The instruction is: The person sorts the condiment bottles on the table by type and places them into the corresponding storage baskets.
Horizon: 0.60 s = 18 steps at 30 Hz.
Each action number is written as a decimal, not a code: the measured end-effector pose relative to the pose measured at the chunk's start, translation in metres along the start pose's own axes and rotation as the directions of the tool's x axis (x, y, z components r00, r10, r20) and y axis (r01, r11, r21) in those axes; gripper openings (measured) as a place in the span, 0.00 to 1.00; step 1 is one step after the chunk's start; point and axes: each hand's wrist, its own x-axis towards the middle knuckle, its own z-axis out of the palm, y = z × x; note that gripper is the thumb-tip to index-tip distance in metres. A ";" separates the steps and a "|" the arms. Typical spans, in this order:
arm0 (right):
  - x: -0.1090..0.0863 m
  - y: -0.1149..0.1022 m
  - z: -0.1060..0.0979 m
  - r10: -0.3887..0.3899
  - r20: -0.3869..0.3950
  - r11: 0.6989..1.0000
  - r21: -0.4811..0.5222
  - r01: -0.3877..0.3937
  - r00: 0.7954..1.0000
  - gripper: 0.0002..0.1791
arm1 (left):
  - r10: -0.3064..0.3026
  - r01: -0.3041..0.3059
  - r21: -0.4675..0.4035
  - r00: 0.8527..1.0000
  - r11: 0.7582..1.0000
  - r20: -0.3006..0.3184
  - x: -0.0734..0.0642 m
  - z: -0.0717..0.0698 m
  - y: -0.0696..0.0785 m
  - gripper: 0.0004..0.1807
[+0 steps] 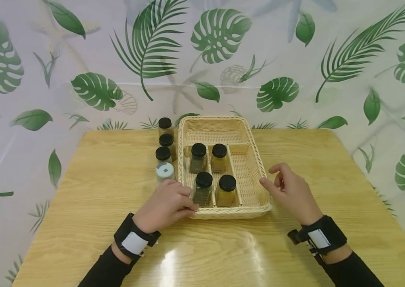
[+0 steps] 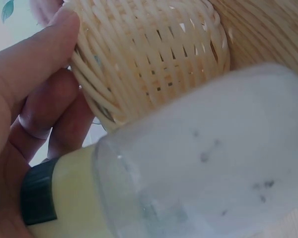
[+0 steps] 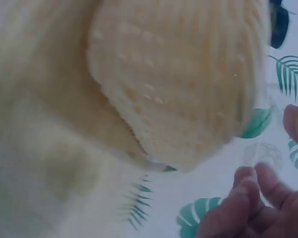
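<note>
A wicker basket (image 1: 231, 215) with dividers stands on the table. Four-sided glass jars with black lids sit in its left and middle front compartments; two hold dark contents, like the front-left jar (image 1: 202, 190), and two hold yellow, like the jar (image 1: 226, 191) beside it. My left hand (image 1: 168, 203) grips the basket's front left corner, thumb and fingers at the rim (image 2: 97, 79). Beside that hand is a jar with a pale lid (image 1: 165, 171), large in the left wrist view. My right hand (image 1: 292, 191) hovers by the basket's right side, fingers loosely bent, holding nothing.
Behind the pale-lidded jar, several black-lidded jars (image 1: 163, 154) line the basket's left side. The basket's back compartment (image 1: 214, 130) and right compartment (image 1: 247, 173) show bare wicker. A leaf-patterned cloth (image 1: 224, 79) hangs behind the wooden table (image 1: 116, 171).
</note>
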 end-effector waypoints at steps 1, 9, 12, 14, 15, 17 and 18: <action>-0.004 0.001 0.004 0.040 0.015 0.999 0.012 -0.040 0.999 0.29 | -0.004 0.004 0.002 1.000 1.000 0.000 -0.001 0.000 0.000 0.07; -0.020 0.002 0.028 0.170 0.057 0.985 -0.048 -0.167 0.984 0.29 | -0.029 0.029 0.008 1.000 1.000 -0.013 -0.005 -0.003 0.001 0.07; -0.022 0.003 0.030 0.173 0.044 0.982 -0.087 -0.169 0.984 0.30 | -0.036 0.037 0.007 0.999 0.999 -0.020 -0.005 -0.002 0.003 0.08; -0.024 0.004 0.031 0.185 0.053 0.977 -0.114 -0.178 0.981 0.31 | -0.037 0.037 0.006 0.999 0.999 -0.022 -0.005 -0.002 0.004 0.08; -0.025 0.004 0.031 0.197 0.065 0.974 -0.127 -0.188 0.978 0.31 | -0.034 0.034 0.006 0.999 0.999 -0.022 -0.004 -0.002 0.004 0.08; -0.028 0.004 0.030 0.218 0.080 0.967 -0.149 -0.205 0.973 0.31 | -0.023 0.023 0.004 1.000 1.000 -0.018 -0.001 -0.002 0.004 0.08; -0.029 0.005 0.030 0.230 0.084 0.964 -0.158 -0.215 0.970 0.31 | -0.015 0.015 0.005 1.000 1.000 -0.015 0.000 -0.002 0.004 0.08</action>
